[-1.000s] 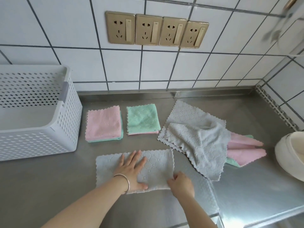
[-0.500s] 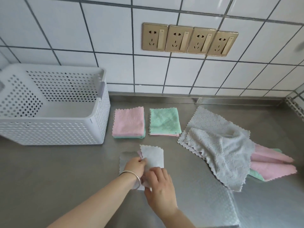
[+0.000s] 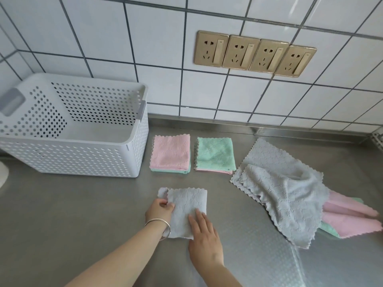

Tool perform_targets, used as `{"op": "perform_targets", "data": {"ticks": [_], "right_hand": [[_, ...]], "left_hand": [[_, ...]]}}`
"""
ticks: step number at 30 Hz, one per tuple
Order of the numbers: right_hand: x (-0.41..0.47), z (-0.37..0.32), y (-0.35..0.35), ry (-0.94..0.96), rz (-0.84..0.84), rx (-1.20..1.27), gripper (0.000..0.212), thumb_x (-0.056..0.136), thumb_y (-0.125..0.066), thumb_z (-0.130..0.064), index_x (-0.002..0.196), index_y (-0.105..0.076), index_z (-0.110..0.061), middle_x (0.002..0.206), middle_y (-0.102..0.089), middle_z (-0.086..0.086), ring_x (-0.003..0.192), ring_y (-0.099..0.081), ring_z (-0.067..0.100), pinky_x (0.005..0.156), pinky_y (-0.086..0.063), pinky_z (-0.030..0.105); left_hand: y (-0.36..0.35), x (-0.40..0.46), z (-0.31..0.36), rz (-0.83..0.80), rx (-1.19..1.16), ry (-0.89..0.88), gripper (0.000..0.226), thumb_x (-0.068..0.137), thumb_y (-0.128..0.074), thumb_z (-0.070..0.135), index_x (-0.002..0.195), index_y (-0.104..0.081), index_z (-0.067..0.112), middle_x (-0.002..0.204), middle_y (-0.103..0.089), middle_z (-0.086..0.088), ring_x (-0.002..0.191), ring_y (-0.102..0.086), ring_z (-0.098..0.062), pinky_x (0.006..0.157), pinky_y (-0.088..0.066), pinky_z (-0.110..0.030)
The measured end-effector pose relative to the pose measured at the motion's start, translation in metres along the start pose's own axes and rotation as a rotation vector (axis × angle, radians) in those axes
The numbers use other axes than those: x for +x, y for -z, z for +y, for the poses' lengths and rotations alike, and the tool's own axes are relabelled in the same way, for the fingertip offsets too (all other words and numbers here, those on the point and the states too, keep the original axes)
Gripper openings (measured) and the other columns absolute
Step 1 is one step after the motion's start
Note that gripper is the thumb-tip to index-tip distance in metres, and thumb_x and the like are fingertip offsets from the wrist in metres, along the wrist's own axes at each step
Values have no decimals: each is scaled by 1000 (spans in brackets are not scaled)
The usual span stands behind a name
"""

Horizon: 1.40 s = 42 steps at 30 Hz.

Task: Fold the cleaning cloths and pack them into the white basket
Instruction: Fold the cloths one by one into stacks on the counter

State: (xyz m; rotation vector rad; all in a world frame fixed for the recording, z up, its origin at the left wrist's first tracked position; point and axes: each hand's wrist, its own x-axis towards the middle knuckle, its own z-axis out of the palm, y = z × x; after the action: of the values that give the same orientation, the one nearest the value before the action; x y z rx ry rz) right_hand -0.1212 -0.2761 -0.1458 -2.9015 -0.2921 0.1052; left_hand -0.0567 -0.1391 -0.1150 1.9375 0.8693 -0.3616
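Observation:
A grey cloth [image 3: 187, 206], folded to a small square, lies on the steel counter in front of me. My left hand [image 3: 158, 210] pinches its left edge. My right hand [image 3: 204, 239] lies flat on its lower right part with fingers straight. The white perforated basket [image 3: 87, 160] stands at the left with nothing visible inside. Beside it sit two folded stacks: pink cloth on top [image 3: 171, 153], and green cloth on top [image 3: 215, 153]. An unfolded heap of grey cloths [image 3: 288, 193] over pink and green ones [image 3: 350, 220] lies at the right.
The counter [image 3: 72, 214] runs to a tiled wall with a row of gold sockets [image 3: 255, 53]. A white rounded object [image 3: 3, 172] shows at the left edge, next to the basket.
The grey cloth went from a long strip to a small square, its right half folded over to the left. My view has shifted left, bringing the whole basket into sight.

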Motion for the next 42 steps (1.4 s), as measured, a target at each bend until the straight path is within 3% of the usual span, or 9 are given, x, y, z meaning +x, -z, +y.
{"op": "perform_targets", "data": {"ticks": [9, 15, 19, 25, 29, 34, 38, 40, 42], "right_hand": [[4, 0, 4, 68, 57, -45, 94, 28, -84, -22, 115, -47, -23, 117, -67, -2, 112, -45, 17, 75, -57, 27], [7, -6, -4, 131, 46, -30, 95, 27, -84, -22, 114, -48, -22, 125, -58, 2, 115, -43, 19, 78, -58, 33], [8, -8, -7, 166, 8, -7, 85, 27, -83, -26, 109, -65, -24, 126, -57, 2, 117, -42, 20, 78, -57, 36], [5, -8, -7, 223, -59, -32, 58, 65, -39, -33, 122, -47, -29, 130, -60, -5, 125, -38, 18, 96, -49, 37], [5, -8, -3, 222, -138, -12, 54, 68, -43, -46, 120, -49, -34, 130, -59, -10, 124, -40, 13, 96, -49, 30], [20, -10, 7, -118, 82, 340, 35, 84, -49, -33, 118, -49, -26, 113, -59, -5, 102, -54, 13, 83, -44, 17], [50, -10, 21, -658, -210, 701, 32, 93, -46, -29, 122, -50, -16, 116, -55, 1, 106, -54, 19, 83, -40, 25], [59, -13, 23, -710, -334, 751, 16, 93, -43, -30, 96, -53, -18, 90, -58, -1, 82, -55, 16, 68, -38, 24], [64, -16, 21, -716, -402, 748, 25, 92, -41, -32, 73, -46, -17, 70, -47, -4, 62, -44, 10, 54, -32, 22]], "left_hand": [[14, -7, 11, 113, 65, -264, 15, 88, -55, 24, 76, -50, 16, 75, -60, -4, 72, -52, -26, 65, -33, -25], [22, 13, -8, 158, 132, -217, 6, 90, -51, 18, 84, -49, 16, 94, -68, -12, 89, -60, -35, 75, -46, -35], [22, 22, -17, 145, 84, -161, 7, 91, -48, 12, 87, -45, 18, 102, -66, -13, 94, -58, -35, 79, -44, -35], [22, 33, -25, 125, 85, -172, 13, 93, -41, 8, 104, -49, 9, 109, -63, -14, 87, -54, -30, 79, -42, -33], [21, 34, -25, 155, 257, -216, 18, 95, -36, 14, 110, -47, 11, 106, -63, -17, 90, -58, -37, 73, -43, -36], [25, 29, -26, 251, 346, -183, 26, 91, -47, 34, 107, -54, 15, 117, -53, -10, 99, -58, -34, 71, -42, -35], [23, 25, -31, 262, 493, -164, 46, 76, -60, 53, 103, -60, 16, 117, -48, -9, 112, -46, -29, 86, -45, -37], [22, 25, -30, 237, 574, -164, 49, 77, -58, 55, 106, -62, 16, 120, -47, -8, 113, -44, -28, 90, -42, -35], [23, 27, -28, 206, 633, -148, 48, 82, -52, 53, 111, -61, 16, 123, -48, -6, 114, -43, -27, 92, -41, -34]]}}
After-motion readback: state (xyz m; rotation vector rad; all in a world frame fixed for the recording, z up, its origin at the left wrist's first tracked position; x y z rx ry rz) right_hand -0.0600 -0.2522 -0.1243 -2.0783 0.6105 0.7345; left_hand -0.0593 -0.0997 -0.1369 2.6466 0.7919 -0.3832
